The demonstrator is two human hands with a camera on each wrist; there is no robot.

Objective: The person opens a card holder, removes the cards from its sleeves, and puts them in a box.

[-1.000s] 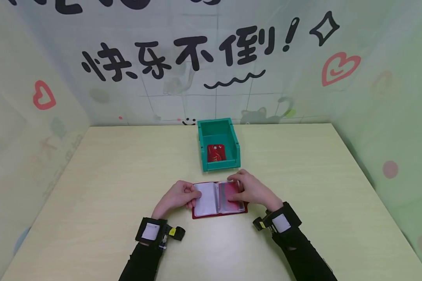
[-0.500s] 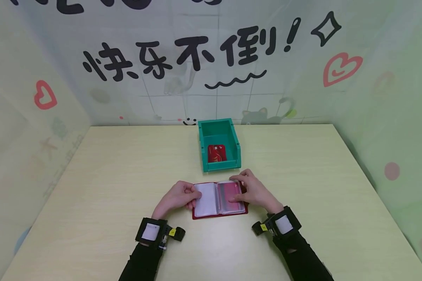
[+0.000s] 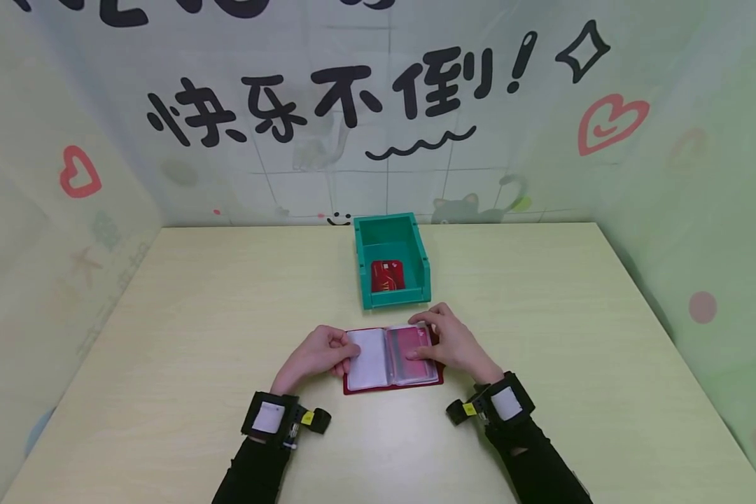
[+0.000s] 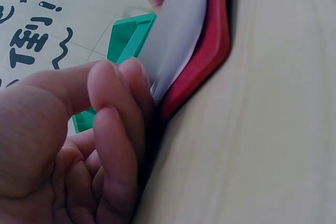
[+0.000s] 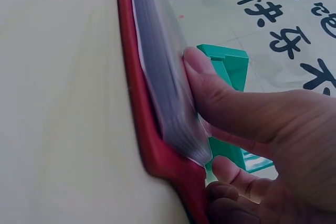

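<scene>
A red card holder lies open on the table, close in front of me. My left hand pinches its white left pages at their outer edge, thumb on top. My right hand grips the right stack of clear sleeves, where a red card shows, with the thumb pressing on top. In the left wrist view my left hand holds the page edge above the red cover. The right wrist view shows my right hand with its thumb on the sleeves and fingers curled beneath the cover.
A green open-front bin stands just beyond the holder with a red card lying inside. The bin also shows behind the pages in the left wrist view, and the bin in the right wrist view. Decorated walls enclose the table on three sides.
My right hand has drawn slightly back to the right on the sleeves, and more of the red card shows in the right page. The left hand has stayed put.
</scene>
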